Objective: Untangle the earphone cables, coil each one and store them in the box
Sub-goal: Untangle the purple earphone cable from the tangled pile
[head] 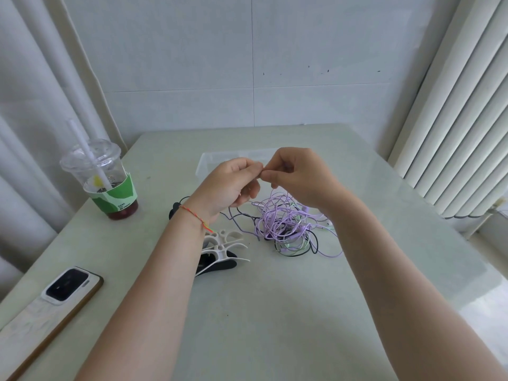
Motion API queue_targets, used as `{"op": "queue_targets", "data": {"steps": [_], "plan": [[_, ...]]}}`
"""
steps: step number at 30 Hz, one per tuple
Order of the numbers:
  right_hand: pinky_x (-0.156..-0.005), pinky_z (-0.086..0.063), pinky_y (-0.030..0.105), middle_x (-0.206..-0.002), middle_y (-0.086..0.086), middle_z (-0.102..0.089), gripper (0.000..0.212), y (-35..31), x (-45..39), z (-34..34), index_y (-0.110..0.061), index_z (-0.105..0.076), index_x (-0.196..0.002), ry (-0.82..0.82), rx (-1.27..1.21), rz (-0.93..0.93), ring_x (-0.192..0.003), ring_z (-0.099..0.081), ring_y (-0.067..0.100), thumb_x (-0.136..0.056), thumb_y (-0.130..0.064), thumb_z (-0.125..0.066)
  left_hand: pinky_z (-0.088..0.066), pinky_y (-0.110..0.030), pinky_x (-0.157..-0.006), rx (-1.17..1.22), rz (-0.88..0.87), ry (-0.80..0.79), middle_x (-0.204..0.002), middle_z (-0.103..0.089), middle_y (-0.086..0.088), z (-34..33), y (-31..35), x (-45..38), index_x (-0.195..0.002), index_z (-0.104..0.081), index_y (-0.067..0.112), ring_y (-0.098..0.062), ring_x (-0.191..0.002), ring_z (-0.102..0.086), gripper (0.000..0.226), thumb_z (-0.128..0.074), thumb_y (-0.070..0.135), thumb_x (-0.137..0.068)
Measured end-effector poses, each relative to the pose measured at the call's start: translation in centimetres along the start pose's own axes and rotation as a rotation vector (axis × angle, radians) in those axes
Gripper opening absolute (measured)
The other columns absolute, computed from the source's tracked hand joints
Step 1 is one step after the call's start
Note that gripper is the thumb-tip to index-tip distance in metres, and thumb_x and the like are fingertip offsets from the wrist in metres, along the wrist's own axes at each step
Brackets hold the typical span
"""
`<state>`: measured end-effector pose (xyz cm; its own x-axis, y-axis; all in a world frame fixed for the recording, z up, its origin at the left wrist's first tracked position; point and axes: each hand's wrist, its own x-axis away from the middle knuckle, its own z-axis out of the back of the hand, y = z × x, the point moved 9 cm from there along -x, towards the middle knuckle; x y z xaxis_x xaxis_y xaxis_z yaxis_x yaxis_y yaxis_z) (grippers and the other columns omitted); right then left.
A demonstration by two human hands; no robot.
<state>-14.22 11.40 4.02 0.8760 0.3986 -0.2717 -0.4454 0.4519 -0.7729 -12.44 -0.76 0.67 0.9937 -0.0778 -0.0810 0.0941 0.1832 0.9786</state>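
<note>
- Head view: both bare hands were raised above the pale grey-green tabletop [275, 312], fingertips meeting at centre.
- Left hand [233, 185] pinched a thin lilac strand between thumb and forefinger, other fingers curled in; right hand [297, 177] pinched the same strand just beside it. What exactly sat in the pinch was too small to tell.
- Tangle of lilac, black and mint-green earphone cables [286, 226] lay on the table below and slightly right of the hands, strands rising from it to the fingers.
- Clear plastic storage box [204, 163] stood just beyond the hands, mostly hidden by them; contents could not be seen.
- Judgement: early stage, no cable coiled yet. Best to follow one strand from a free end, feeding it out loop by loop with slack rather than pulling, which would tighten the knots.
- Cables looked thin, limp, densely looped; a metal plug tip showed at the near edge.
- Left of the tangle: white and black plastic clips [220, 251], a lidded plastic cup with straw [101, 177], a phone [68, 287].
</note>
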Motion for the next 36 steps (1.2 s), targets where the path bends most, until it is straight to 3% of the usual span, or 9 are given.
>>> {"op": "queue_targets", "data": {"steps": [4,10,16,20,24,26,29,32,36], "plan": [[-0.045,-0.032,0.01,-0.062,-0.004,-0.065,0.013,0.2,0.0,0.8,-0.015,-0.064,-0.076,0.024,-0.016,-0.009,-0.042,-0.046,-0.001,-0.086,-0.02,-0.071,-0.024,-0.015,-0.038,-0.046,-0.026,0.007,-0.051,-0.05,0.004,0.5,0.2,0.1,-0.081,-0.063,0.009,-0.006,-0.039,-0.034,0.026,-0.053,0.026,-0.099],[-0.057,-0.048,0.02,-0.075,-0.004,-0.07,0.005,-0.1,0.1,-0.1,-0.016,-0.069,-0.09,-0.032,-0.051,0.0,-0.054,-0.057,0.006,-0.085,-0.017,-0.072,-0.027,-0.014,-0.043,-0.064,-0.065,0.083,-0.049,-0.052,0.005,1.5,0.2,-0.1,-0.077,-0.06,0.011,-0.012,-0.048,-0.035,0.015,-0.064,0.013,-0.092],[-0.053,-0.044,0.019,-0.069,-0.002,-0.066,0.007,0.5,-0.3,2.3,-0.014,-0.068,-0.086,0.141,-0.033,0.0,-0.055,-0.055,0.011,-0.087,-0.007,-0.065,-0.024,-0.02,-0.04,-0.086,0.005,0.042,-0.047,-0.04,0.003,0.9,-0.2,0.0,-0.087,-0.067,0.01,-0.013,-0.039,-0.026,0.037,-0.05,0.041,-0.098],[-0.073,-0.041,0.025,-0.091,0.004,-0.066,0.012,3.7,-0.3,7.2,-0.012,-0.066,-0.098,0.398,0.193,-0.146,-0.087,-0.062,0.025,-0.09,-0.01,-0.057,-0.024,-0.024,-0.046,-0.015,0.069,0.129,-0.05,-0.034,0.001,2.4,-0.4,0.1,-0.08,-0.062,0.009,-0.014,-0.039,-0.023,0.03,-0.044,0.024,-0.098],[-0.09,-0.034,0.021,-0.125,0.007,-0.058,0.034,3.0,-0.2,6.3,-0.013,-0.063,-0.119,0.304,0.377,-0.118,-0.113,-0.054,0.023,-0.089,-0.007,-0.049,-0.022,-0.021,-0.042,-0.043,0.027,0.061,-0.049,-0.031,0.002,1.6,0.0,0.3,-0.08,-0.063,0.009,-0.01,-0.038,-0.022,0.024,-0.048,0.016,-0.098],[-0.095,-0.044,0.026,-0.117,0.002,-0.066,0.03,0.5,-0.1,4.2,-0.016,-0.065,-0.116,0.232,0.14,0.002,-0.104,-0.061,0.017,-0.091,-0.008,-0.051,-0.022,-0.019,-0.039,-0.066,0.016,-0.018,-0.045,-0.033,0.002,0.1,0.1,0.3,-0.079,-0.062,0.007,-0.01,-0.036,-0.023,0.025,-0.052,0.019,-0.099],[-0.076,-0.053,0.034,-0.09,-0.002,-0.07,0.02,-1.1,0.3,-0.6,-0.02,-0.065,-0.111,-0.053,-0.069,-0.022,-0.078,-0.066,0.018,-0.097,-0.026,-0.051,-0.022,-0.02,-0.038,-0.07,-0.008,-0.046,-0.041,-0.037,-0.001,-1.0,0.1,0.2,-0.069,-0.055,0.004,-0.012,-0.034,-0.025,0.035,-0.055,0.024,-0.097],[-0.048,-0.036,0.017,-0.054,-0.012,-0.053,0.025,-1.0,1.1,-2.4,-0.016,-0.065,-0.102,-0.245,-0.057,-0.042,-0.046,-0.044,0.005,-0.095,-0.038,-0.056,-0.027,-0.021,-0.04,-0.149,-0.025,0.015,-0.04,-0.035,0.0,-0.4,0.0,-0.1,-0.076,-0.058,-0.011,-0.012,-0.032,-0.028,0.045,-0.057,0.03,-0.095],[-0.04,-0.024,0.016,-0.037,-0.012,-0.039,0.025,0.9,0.0,1.8,-0.009,-0.073,-0.086,-0.015,0.102,-0.061,-0.036,-0.033,0.006,-0.093,-0.03,-0.062,-0.033,-0.025,-0.048,-0.097,0.016,0.166,-0.039,-0.029,0.006,2.1,-0.3,-0.1,-0.058,-0.053,0.011,-0.012,-0.035,-0.026,0.037,-0.058,0.037,-0.084]]}}
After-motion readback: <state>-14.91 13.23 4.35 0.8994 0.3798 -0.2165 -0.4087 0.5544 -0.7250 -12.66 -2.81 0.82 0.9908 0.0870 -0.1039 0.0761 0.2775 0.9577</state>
